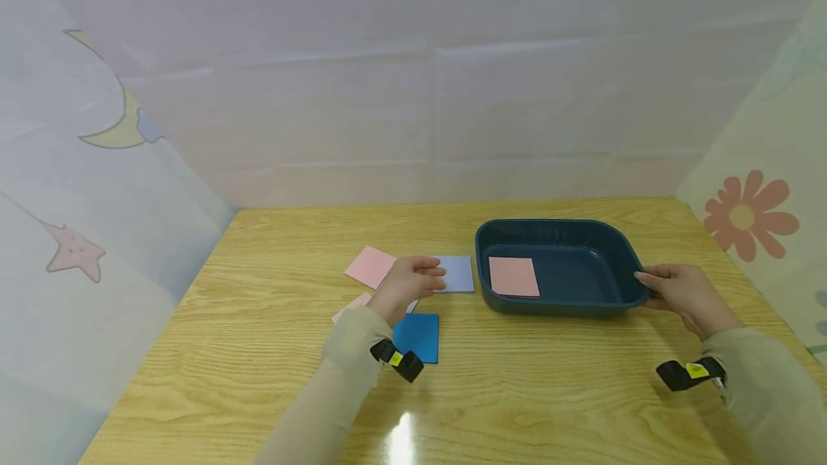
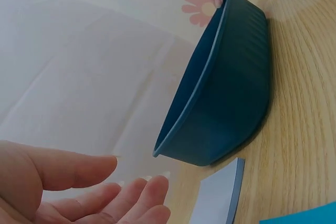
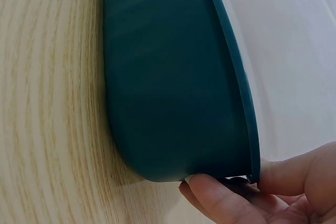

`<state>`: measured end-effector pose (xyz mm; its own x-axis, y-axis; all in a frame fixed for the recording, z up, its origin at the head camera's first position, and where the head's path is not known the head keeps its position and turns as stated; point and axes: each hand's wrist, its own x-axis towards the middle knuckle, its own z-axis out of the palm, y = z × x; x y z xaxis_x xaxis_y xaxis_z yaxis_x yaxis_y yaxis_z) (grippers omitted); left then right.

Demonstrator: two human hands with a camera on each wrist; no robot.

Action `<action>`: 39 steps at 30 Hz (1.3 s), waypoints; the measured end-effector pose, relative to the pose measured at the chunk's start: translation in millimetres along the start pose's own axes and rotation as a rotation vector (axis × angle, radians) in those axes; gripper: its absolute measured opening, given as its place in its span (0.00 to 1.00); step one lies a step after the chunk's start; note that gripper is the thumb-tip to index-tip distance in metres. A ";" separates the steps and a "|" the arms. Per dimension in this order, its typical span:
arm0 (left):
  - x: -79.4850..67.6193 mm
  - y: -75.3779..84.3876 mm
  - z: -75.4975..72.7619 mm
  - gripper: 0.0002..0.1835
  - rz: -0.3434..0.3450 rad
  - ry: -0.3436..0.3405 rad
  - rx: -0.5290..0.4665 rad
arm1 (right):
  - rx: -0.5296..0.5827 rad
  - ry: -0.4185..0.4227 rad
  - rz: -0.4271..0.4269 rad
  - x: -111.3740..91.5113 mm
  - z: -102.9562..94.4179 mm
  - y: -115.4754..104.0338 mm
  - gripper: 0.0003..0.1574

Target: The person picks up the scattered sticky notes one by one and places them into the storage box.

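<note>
A dark teal rectangular bin (image 1: 581,275) stands on the table, a pink square note pad (image 1: 514,277) lying inside at its left end. My right hand (image 1: 675,293) grips the bin's right end, thumb at the rim and fingers beneath it in the right wrist view. To the left of the bin, my left hand (image 1: 410,282) hovers with thumb and fingers apart and nothing between them. Just beyond its fingertips lies a lilac square pad (image 1: 459,273). Below the hand is a blue square pad (image 1: 416,339), partly covered by the wrist.
More square pads lie around the left hand: a pink pad (image 1: 370,266) behind it and another pink pad (image 1: 352,306), half hidden by the arm. The wooden table (image 1: 213,350) meets a pale cloth backdrop (image 1: 362,113) at the back and sides.
</note>
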<state>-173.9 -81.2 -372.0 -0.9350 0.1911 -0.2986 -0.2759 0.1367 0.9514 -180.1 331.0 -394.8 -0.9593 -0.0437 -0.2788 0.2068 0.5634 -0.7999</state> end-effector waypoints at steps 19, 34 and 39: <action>-4.2 -14.3 -2.4 0.20 -0.065 -0.025 0.146 | 0.001 -0.017 0.029 -0.1 -1.7 -1.6 0.38; -14.1 -20.5 -3.9 0.21 -0.019 -0.078 0.424 | 0.018 -0.020 0.035 0.9 -2.0 -0.2 0.38; -18.4 -21.6 -2.8 0.23 0.014 -0.126 0.564 | 0.011 -0.023 0.034 0.4 -2.1 -0.6 0.38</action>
<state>-151.4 -90.4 -386.8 -0.8947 0.3060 -0.3253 -0.0697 0.6238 0.7785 -181.0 332.4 -393.3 -0.9471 -0.0435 -0.3179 0.2415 0.5559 -0.7954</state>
